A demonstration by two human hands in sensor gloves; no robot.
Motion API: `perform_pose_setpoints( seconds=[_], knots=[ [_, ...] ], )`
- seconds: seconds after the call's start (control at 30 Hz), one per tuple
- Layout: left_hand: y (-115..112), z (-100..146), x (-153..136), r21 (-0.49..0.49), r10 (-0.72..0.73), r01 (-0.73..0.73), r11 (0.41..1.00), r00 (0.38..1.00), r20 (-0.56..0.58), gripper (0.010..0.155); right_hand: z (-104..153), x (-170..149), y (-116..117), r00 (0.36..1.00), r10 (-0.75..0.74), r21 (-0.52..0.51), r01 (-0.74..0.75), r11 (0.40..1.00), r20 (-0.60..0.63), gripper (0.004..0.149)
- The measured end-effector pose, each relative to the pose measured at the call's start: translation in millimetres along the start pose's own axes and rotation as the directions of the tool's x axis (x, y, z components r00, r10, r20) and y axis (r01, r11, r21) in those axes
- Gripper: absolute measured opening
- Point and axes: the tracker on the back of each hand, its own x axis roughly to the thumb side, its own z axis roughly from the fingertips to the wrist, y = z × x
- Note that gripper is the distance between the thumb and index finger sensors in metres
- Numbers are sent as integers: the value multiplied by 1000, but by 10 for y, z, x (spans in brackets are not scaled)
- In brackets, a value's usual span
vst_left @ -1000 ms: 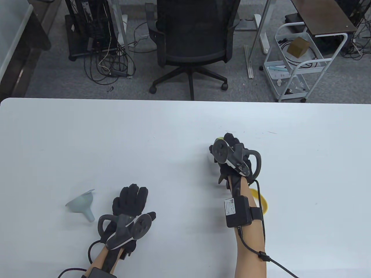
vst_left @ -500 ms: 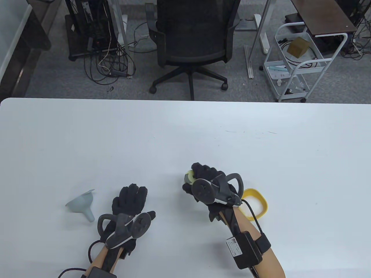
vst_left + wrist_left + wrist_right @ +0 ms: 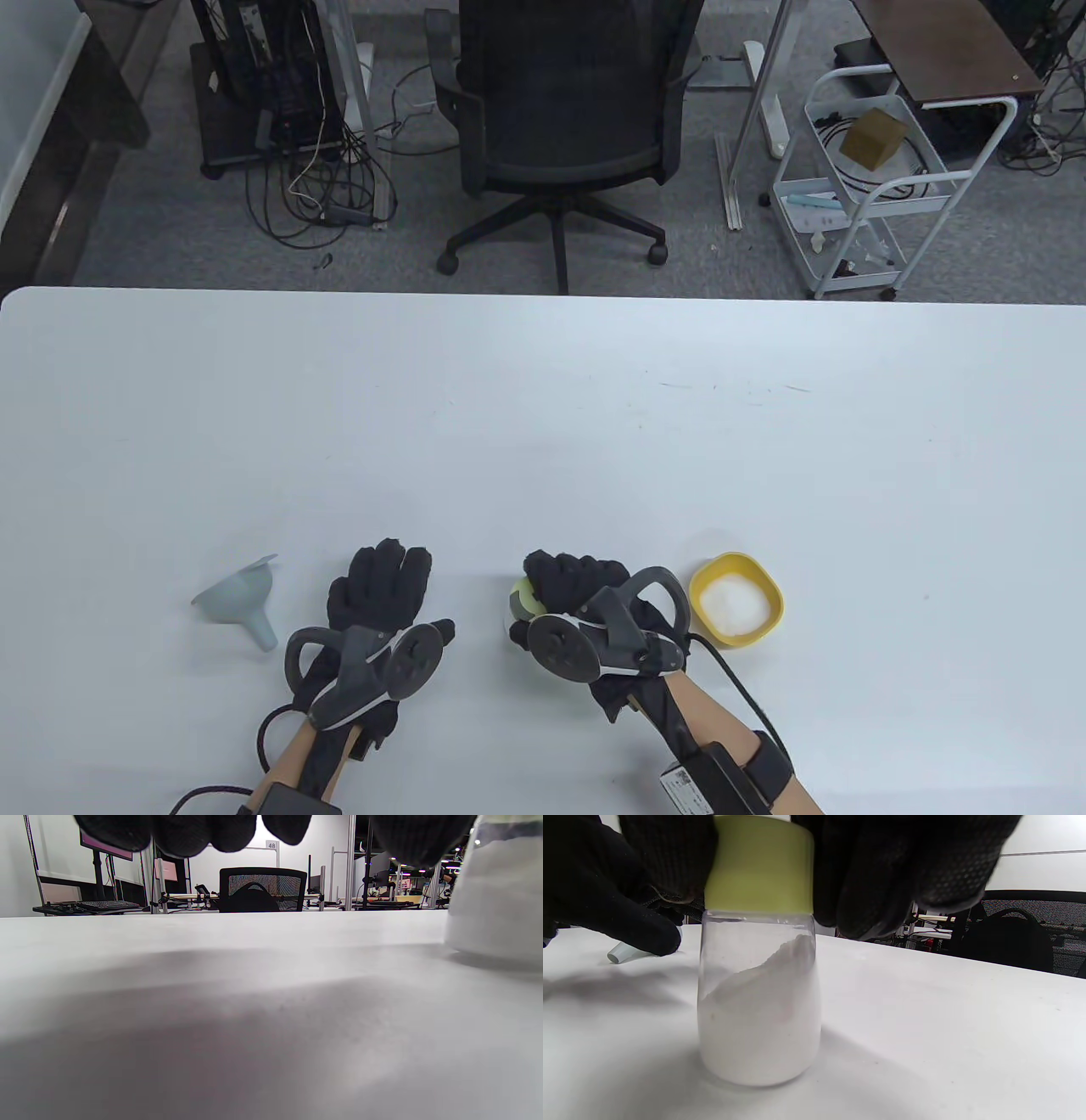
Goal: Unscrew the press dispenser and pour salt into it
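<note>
The press dispenser (image 3: 759, 984) is a clear jar partly filled with white salt, with a yellow-green cap (image 3: 760, 866). It stands upright on the white table (image 3: 543, 407). My right hand (image 3: 564, 586) grips it by the cap from above; in the table view only a bit of the cap (image 3: 524, 598) shows. The jar's side appears at the right edge of the left wrist view (image 3: 496, 895). My left hand (image 3: 382, 581) rests flat on the table, fingers spread, holding nothing. A yellow bowl of salt (image 3: 736, 598) sits right of my right hand.
A pale blue-grey funnel (image 3: 240, 598) lies on its side left of my left hand; its spout tip shows in the right wrist view (image 3: 621, 952). An office chair (image 3: 560, 102) and a white cart (image 3: 874, 178) stand beyond the far table edge.
My right hand has carried the dispenser from the table's middle toward me and to the left, and now it stands between my left hand and the yellow bowl. My left hand has not moved.
</note>
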Motion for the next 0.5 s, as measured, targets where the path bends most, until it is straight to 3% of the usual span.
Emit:
perform_pose_setpoints(
  seconds=[0.5],
  knots=[
    [4, 2, -1, -4, -9, 9, 1000, 1000, -3, 95, 50, -23, 69, 999, -35, -45, 35, 998, -7, 82]
  ],
)
